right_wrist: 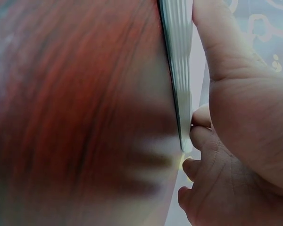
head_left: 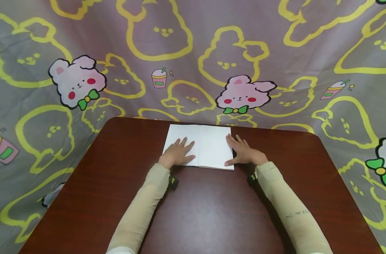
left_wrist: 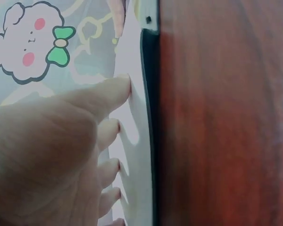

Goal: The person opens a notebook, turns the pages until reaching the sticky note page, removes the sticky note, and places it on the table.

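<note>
An open book with blank white pages (head_left: 213, 146) lies flat near the far edge of the table. My left hand (head_left: 177, 153) rests with spread fingers on its left page. In the left wrist view, the thumb (left_wrist: 114, 92) and fingertips touch the paper above a thin dark cover (left_wrist: 150, 94). At the book's right edge is my right hand (head_left: 244, 153), its thumb on the page near the front corner and its fingers spread along the side. The right wrist view shows the thick stack of page edges (right_wrist: 180, 56) beside that thumb and palm.
The book lies on a dark red-brown wooden table (head_left: 193, 211) with rounded far corners. Behind and beside it hangs a grey curtain (head_left: 186, 42) printed with yellow outlines and cartoon bunnies. Small black wrist cameras (head_left: 172, 182) sit under both wrists.
</note>
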`<state>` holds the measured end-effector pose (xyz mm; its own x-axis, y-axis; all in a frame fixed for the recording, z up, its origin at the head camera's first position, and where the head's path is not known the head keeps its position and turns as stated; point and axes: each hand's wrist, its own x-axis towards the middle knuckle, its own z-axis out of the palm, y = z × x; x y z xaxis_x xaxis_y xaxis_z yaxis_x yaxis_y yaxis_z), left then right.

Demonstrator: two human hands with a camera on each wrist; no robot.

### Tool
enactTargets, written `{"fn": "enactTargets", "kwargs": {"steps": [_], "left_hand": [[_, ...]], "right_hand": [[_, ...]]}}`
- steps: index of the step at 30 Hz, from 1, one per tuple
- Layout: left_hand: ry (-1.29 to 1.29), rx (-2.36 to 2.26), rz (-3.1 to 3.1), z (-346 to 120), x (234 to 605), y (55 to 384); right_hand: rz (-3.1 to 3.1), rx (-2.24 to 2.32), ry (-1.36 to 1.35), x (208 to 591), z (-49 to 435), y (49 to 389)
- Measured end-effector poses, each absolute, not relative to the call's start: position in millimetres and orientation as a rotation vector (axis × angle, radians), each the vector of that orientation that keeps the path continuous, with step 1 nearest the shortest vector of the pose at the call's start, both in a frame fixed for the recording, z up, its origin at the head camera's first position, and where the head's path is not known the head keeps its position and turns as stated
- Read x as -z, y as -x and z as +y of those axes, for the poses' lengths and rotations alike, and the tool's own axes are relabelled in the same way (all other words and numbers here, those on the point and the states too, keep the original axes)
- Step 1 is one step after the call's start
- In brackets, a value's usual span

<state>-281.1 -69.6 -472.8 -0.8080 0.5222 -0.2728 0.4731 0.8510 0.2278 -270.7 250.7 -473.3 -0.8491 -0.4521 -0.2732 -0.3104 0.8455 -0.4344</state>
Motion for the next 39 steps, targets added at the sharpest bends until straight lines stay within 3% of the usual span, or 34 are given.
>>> {"fn": "enactTargets", "kwargs": {"steps": [27,39], "left_hand": [[-0.627,-0.284,2.677,-66,471,273],[-0.898,-0.426,2.771,-57,472,259]], "right_hand": [[2.619,0.606,0.521,472,248,271],[2.628,0.613,0.523,475,250,270]]}}
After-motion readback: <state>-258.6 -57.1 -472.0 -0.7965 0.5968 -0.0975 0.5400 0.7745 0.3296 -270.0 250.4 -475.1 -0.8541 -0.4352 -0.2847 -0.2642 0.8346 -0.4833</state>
